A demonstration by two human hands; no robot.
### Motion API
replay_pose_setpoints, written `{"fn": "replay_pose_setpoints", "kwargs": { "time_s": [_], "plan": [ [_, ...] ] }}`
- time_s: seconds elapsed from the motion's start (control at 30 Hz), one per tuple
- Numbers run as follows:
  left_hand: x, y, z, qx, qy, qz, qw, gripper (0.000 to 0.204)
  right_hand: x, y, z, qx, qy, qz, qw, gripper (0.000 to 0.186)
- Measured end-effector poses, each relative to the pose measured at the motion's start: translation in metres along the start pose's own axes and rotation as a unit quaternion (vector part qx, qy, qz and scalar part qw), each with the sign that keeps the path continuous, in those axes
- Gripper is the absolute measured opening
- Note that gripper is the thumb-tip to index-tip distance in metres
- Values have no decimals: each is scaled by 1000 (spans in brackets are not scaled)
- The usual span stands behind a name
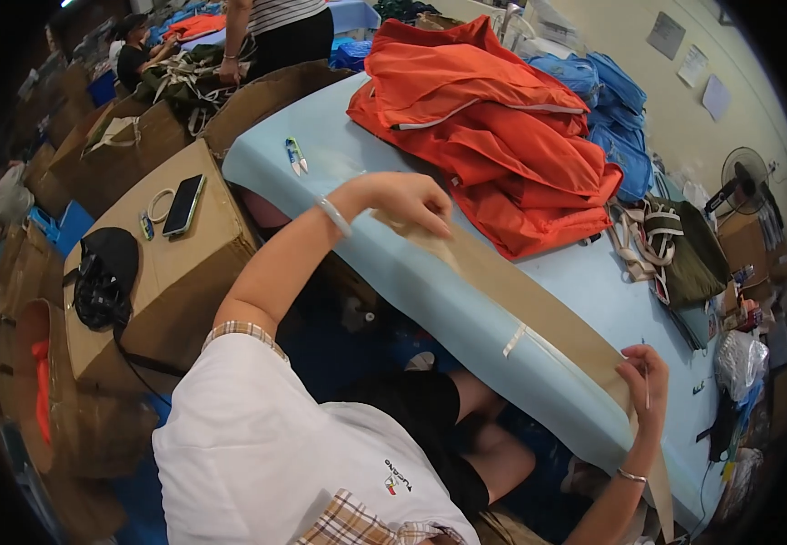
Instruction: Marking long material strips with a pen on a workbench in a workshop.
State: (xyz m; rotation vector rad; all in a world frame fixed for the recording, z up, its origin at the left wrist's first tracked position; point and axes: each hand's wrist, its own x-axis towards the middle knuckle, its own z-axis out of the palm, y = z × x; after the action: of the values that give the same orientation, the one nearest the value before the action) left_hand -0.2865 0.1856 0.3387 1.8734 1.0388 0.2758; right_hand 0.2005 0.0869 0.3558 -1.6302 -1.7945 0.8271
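A long tan fabric strip [511,282] lies lengthwise along the light-blue table [339,109], its lower end hanging past the near edge at the right. At its far left end my left hand [411,202] is closed, the curled fingers and thumb on the fabric. My right hand [645,377] is bent over the strip's right part, with a thin pale stick-like thing [648,391] at its fingers. Between the hands, a narrow white band [514,340] crosses the strip's near edge.
Orange fabric pieces [493,136] are heaped behind the strip, with blue bags [616,118] beyond. An olive bag [693,254] sits at the right. Thread snips [296,156] lie far left on the table. A cardboard box [162,282] beside me bears a phone [184,205] and black cap [107,272].
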Motion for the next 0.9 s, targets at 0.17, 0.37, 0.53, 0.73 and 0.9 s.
{"fn": "replay_pose_setpoints", "kwargs": {
  "time_s": [0.17,0.37,0.53,0.73,0.9],
  "plan": [
    [-12,-61,-24,-34,106,-29,993,30,33,-11,55,15,-39,-6,999,22],
    [-10,-95,-30,42,243,-72,966,30,57,-1,93,-10,-37,-22,999,20],
    [-14,-110,-32,59,302,-69,949,30,54,2,111,-50,-25,-40,998,20],
    [-27,-119,-46,112,337,-72,932,31,55,11,111,-59,-16,-44,997,21],
    [-9,-51,24,228,363,156,890,25,62,-6,111,-121,-16,-54,991,26]
  ]
}}
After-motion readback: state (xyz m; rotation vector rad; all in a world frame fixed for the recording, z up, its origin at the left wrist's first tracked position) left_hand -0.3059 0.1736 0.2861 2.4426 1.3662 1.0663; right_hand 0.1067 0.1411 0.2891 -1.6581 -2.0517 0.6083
